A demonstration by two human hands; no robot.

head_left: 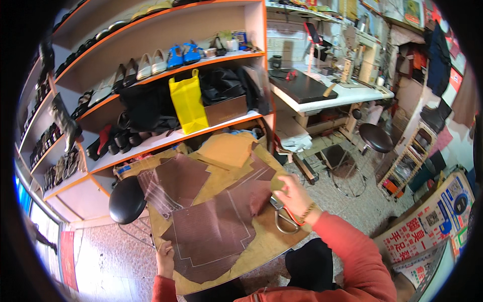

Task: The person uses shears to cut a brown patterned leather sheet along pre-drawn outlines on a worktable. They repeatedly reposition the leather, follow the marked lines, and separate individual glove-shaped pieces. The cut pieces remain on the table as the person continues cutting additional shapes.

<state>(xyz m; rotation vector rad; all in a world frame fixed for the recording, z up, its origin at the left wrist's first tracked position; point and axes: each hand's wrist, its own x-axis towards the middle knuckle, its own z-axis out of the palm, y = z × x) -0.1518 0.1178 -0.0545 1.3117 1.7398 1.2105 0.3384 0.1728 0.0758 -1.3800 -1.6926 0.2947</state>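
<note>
A large brown leather piece [209, 236] with pale marking lines spreads over a tan work surface [191, 286]. At its lower left edge my left hand [165, 256] is closed, fingers curled on the rim of the leather. My right hand [294, 197] is raised by the surface's right side, fingers pinched together; what they hold, if anything, I cannot make out. Under that wrist lies a pair of scissors [286, 221] with orange on the handles. A second brown leather piece [178, 178], also marked with lines, lies farther back on the left, beside a folded-over part.
An orange-tan sheet [226, 150] covers the far end of the surface. A black round stool [127, 200] stands left. Shoe shelves [151, 80] with a yellow bag [188, 103] rise behind. At back right are a sewing machine [370, 58] and another stool [376, 138]; a printed board [427, 221] leans right.
</note>
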